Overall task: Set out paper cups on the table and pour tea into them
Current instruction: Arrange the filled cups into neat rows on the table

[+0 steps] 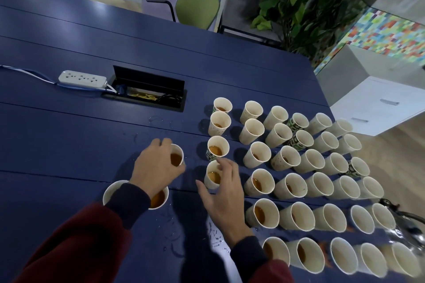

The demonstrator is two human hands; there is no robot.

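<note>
On the dark blue wooden table point(92, 135), the left hand point(156, 165) grips a white paper cup of brown tea point(177, 158). At its three o'clock, the right hand point(224, 195), fingers spread loose, touches a second tea-filled paper cup point(211, 177) at the rim. Rows of white paper cups point(310, 161) stand farther toward three o'clock.

The side of the tea cup point(177, 156) is hidden by the left hand point(156, 165) gripping it; the nearer cup point(159, 200) is half covered by its wrist. The glass teapot point(407, 230) is cut off at the right edge
</note>
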